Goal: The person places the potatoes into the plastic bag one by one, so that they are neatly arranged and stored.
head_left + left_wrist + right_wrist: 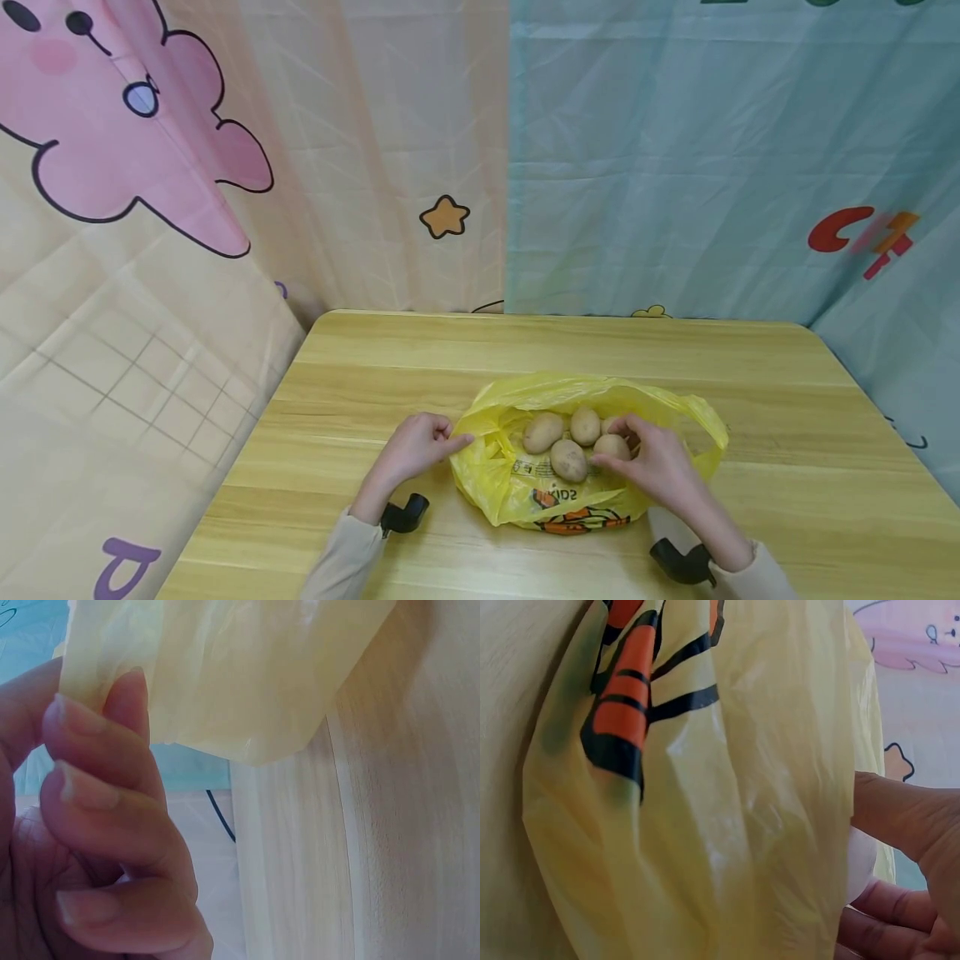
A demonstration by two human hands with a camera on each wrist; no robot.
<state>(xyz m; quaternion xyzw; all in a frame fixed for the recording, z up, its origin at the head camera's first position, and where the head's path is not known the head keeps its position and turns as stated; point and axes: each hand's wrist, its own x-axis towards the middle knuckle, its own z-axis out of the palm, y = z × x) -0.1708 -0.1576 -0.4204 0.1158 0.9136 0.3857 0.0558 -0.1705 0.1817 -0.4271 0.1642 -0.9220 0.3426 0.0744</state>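
A yellow plastic bag (487, 492) lies on the table with its mouth spread, and several potatoes (543, 432) rest inside it. My left hand (417, 448) pinches the bag's left edge between thumb and forefinger; in the left wrist view the thin plastic (240, 682) runs between those fingertips. Inside the bag's right side, my right hand (660, 467) grips a potato (612, 447) with thumb and fingers. The right wrist view shows the bag's printed wall (727, 787) in front of the fingertips, hiding most of that potato.
The pale wooden table (360, 367) has rounded back corners. Printed curtains (375, 167) hang behind it and along both sides. A dark wrist camera mount (405, 513) sits on the left wrist, another mount (681, 562) on the right.
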